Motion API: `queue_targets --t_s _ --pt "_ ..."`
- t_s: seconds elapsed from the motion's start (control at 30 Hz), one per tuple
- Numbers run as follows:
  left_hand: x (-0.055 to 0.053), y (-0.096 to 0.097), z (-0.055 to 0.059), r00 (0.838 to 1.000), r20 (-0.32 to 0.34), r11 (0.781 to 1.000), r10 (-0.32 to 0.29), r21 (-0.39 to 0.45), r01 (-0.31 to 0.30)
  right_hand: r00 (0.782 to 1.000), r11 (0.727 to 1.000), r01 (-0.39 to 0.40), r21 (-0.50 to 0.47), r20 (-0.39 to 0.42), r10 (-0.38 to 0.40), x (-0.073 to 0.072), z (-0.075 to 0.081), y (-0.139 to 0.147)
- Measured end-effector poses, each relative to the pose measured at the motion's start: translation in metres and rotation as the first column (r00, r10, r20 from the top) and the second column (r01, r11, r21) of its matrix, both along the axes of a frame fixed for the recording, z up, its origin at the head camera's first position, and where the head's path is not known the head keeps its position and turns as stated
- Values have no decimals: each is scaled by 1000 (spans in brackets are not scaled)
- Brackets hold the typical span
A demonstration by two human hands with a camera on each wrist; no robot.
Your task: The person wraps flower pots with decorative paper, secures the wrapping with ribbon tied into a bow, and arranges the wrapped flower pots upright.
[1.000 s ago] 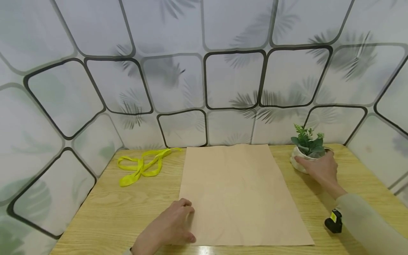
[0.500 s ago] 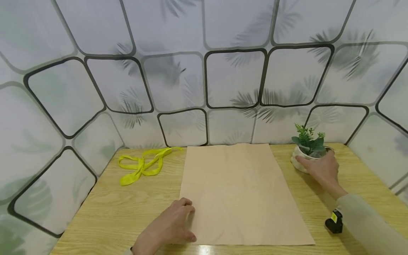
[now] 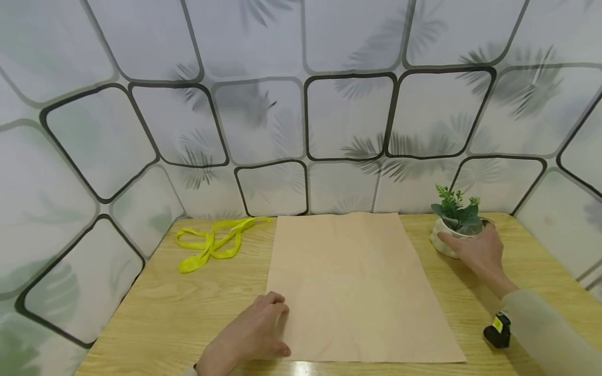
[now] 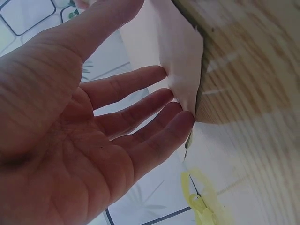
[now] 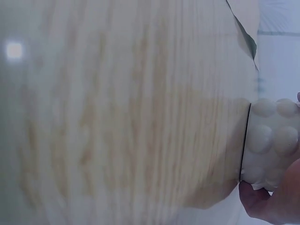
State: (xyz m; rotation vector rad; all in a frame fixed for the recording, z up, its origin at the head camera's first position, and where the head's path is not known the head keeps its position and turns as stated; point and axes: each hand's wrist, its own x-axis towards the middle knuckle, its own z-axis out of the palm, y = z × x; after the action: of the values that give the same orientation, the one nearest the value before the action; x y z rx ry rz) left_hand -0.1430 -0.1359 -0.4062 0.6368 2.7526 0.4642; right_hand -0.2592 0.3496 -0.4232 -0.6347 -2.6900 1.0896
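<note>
Right hand [image 3: 482, 256]: we see it gripping white pot [image 3: 442, 244] of small green plant [image 3: 456, 211], thumb on near side; pot stands upright on wood-grain table [image 3: 188, 308], near back, right of brown paper sheet [image 3: 352, 287].
Left hand [image 3: 251, 329]: wide, thumb well apart from fingers, fingertips touching sheet's left edge.
Yellow ribbon [image 3: 209, 244]: we find it loosely looped, back left on table.

The left hand [image 3: 249, 331] is held low, its fingers [image 4: 157, 147] slightly bent and its thumb [image 4: 96, 33] set well apart from them. The right arm [image 3: 541, 324] is stretched further forward, the right hand [image 3: 479, 253] curved in a grip.
</note>
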Motion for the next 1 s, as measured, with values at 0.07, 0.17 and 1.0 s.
queue_targets --t_s 0.07,0.17,1.0 --pt "0 0 0 1000 4 1000 7 -8 -7 1000 1000 -1 0 -3 1 2 0 -1" --pt "1 0 0 1000 6 1000 15 -12 -15 1000 1000 -5 -4 -5 5 5 -1 -2" --pt "9 -2 -2 999 -54 1000 -3 -26 1 985 991 -129 45 -110 134 21 13 -38"
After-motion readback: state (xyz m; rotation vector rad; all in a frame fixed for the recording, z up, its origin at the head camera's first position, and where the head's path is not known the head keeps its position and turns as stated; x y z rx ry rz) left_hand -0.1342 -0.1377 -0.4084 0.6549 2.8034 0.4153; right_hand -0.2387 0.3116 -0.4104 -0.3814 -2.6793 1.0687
